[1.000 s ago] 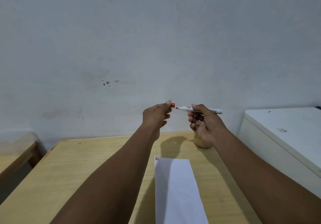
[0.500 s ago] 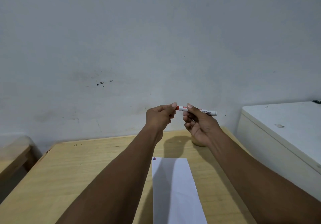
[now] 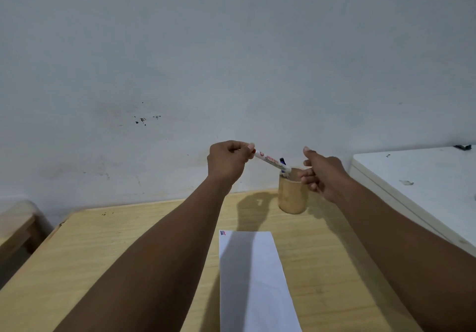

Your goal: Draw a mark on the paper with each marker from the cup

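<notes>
My left hand (image 3: 228,163) pinches the capped red end of a white marker (image 3: 271,162), which slants down to the right with its tail at the mouth of the wooden cup (image 3: 292,195). Another marker with a dark blue cap (image 3: 282,162) stands in the cup behind it. My right hand (image 3: 322,174) hovers just right of the cup's rim, fingers loosely apart, holding nothing. The white paper strip (image 3: 253,280) lies on the table in front of the cup, with small blue and red marks (image 3: 222,233) at its far left corner.
The light wooden table (image 3: 128,241) stands against a grey-white wall. A white cabinet top (image 3: 417,177) sits close on the right, higher than the table. A wooden bench (image 3: 15,228) is at the far left.
The cap went back on the red marker. My right hand let go of it and moved right; my left hand now holds it alone and has tilted it toward the cup.
</notes>
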Tool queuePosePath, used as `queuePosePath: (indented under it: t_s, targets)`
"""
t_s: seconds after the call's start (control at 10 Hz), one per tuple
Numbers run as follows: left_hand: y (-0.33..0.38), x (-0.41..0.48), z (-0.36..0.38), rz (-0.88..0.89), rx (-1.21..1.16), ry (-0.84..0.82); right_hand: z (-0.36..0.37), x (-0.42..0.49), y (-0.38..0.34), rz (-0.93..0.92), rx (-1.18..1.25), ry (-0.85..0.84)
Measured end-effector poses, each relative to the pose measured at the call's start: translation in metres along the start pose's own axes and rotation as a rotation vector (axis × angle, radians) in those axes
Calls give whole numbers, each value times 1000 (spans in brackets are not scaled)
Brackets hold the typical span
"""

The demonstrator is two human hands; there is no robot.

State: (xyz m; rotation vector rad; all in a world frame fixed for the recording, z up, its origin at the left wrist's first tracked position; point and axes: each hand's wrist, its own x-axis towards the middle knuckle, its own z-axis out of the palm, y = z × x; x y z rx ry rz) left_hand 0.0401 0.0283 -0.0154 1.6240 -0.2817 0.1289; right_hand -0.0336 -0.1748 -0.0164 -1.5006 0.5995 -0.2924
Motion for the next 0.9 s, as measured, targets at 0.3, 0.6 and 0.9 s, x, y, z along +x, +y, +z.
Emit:
queuePosePath:
  t_s: [0.3,0.6,0.9]
  targets:
    - [12,17,46,133,299,-155,-27,16,-10,-169,-291,-24]
    - [-10,26,84,189,562,-296,-31,41,12,-179,-371,-56]
    - [13,17,66,221,644,-282,-33,22,0,-205,-416,-45]
